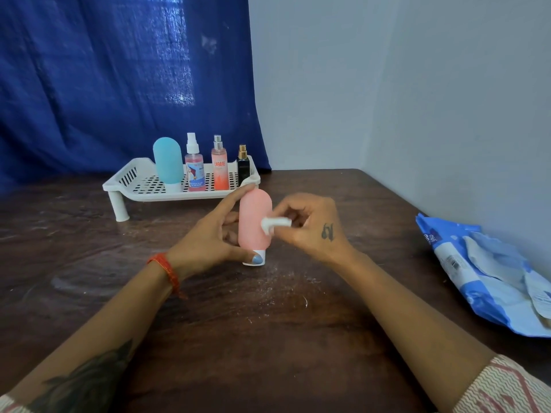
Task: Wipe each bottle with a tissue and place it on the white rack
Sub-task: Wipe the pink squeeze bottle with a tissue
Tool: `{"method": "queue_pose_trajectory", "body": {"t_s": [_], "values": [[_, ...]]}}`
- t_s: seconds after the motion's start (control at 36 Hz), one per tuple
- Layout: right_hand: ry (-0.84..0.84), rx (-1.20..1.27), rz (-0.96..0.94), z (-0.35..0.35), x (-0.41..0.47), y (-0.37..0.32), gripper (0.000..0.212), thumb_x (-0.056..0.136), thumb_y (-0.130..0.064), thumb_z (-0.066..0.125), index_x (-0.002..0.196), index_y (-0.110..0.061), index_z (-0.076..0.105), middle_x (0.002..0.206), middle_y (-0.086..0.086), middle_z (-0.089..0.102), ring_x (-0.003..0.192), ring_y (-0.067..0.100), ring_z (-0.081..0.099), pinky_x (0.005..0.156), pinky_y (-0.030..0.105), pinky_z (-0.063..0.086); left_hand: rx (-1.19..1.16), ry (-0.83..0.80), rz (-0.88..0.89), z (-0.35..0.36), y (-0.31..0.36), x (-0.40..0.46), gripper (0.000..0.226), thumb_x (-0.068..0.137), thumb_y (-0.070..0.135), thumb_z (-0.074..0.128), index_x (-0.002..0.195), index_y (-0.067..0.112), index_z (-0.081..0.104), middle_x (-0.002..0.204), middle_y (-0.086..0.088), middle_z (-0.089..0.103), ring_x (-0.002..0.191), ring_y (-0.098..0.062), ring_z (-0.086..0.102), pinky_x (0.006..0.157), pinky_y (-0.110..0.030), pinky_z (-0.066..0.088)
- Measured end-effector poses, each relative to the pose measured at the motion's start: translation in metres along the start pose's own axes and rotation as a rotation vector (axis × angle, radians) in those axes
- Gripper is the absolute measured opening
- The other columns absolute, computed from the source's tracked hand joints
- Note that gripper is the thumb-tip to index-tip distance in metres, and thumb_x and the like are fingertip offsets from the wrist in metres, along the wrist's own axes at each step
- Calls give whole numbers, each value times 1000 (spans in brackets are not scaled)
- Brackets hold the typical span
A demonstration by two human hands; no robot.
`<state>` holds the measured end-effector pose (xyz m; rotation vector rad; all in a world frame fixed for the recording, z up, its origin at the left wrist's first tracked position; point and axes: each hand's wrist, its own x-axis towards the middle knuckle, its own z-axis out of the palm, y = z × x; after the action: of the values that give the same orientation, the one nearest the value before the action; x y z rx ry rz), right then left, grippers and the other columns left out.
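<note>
While the left hand (208, 242) clasps the pink bottle (255, 225) upright for steadiness, the right hand (310, 225), at 3 o'clock, pinches a tissue (275, 224) against it; white rack (134, 186) at 11.

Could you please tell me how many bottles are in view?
5. Four stand on the white rack: teal, pink spray, orange, black. The pink one is in the hands.

Your left hand (208, 236) grips pink bottle (255, 222), thumb at cap; right hand (310, 225) pinches folded tissue (275, 223) against it.
</note>
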<state>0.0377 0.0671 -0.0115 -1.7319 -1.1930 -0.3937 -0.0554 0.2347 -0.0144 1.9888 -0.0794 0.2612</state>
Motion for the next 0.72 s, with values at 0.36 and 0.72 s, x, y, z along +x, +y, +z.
{"method": "queue_pose_trajectory", "body": {"t_s": [0.36, 0.72], "values": [[75, -110, -94, 5, 0, 3, 15, 70, -11, 79, 85, -10, 75, 80, 2, 69, 67, 3, 58, 59, 11, 47, 69, 13, 4, 2, 1, -1, 113, 64, 3, 82, 136, 58, 15, 145, 4, 43, 109, -15, 62, 90, -37, 54], [187, -121, -159, 9, 1, -2, 16, 74, -13, 73, 90, -8, 74, 83, 3, 71, 71, 7, 62, 59, 19, 51, 90, 40, 19, 3, 1, -1, 111, 62, 7, 84, 134, 58, 16, 142, 4, 47, 114, -15, 58, 90, -32, 54]]}}
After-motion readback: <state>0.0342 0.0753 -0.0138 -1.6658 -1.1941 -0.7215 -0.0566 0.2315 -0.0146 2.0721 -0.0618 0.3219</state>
